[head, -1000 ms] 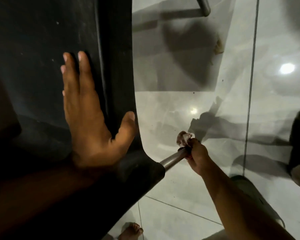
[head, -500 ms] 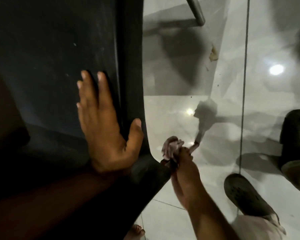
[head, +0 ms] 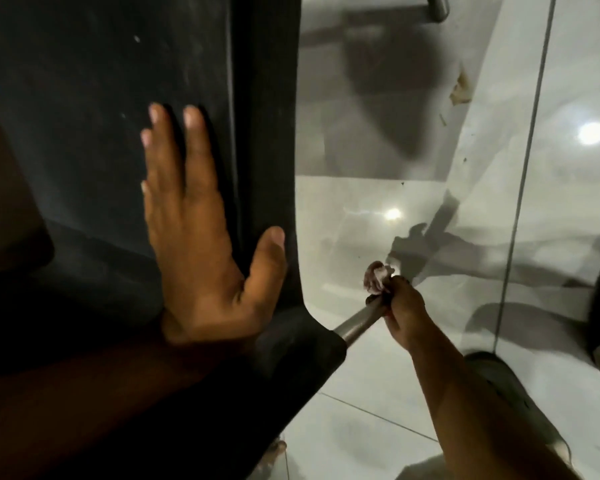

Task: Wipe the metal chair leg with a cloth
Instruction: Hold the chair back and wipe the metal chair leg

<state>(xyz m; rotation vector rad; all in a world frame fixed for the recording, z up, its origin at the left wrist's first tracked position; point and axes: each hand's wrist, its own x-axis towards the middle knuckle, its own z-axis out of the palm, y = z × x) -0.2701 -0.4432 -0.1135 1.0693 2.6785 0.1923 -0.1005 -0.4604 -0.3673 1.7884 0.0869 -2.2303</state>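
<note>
A black plastic chair (head: 153, 81) fills the left half of the view. My left hand (head: 201, 244) lies flat on its seat, fingers spread, thumb against the raised edge. A grey metal chair leg (head: 355, 323) slants out from under the seat's corner toward the floor. My right hand (head: 404, 310) is closed around that leg with a crumpled pinkish cloth (head: 377, 277) bunched between fingers and metal. The leg beyond my right hand is hidden.
Glossy white floor tiles (head: 378, 393) with dark grout lines reflect ceiling lights. Another metal leg (head: 437, 6) shows at the top. A scrap of debris (head: 462, 88) lies on the floor. A dark shoe (head: 513, 389) sits lower right; bare toes (head: 274, 453) at the bottom.
My right hand slid the cloth up the leg toward the seat, then back down away from it, exposing bare metal again. My left hand stays pressed on the seat.
</note>
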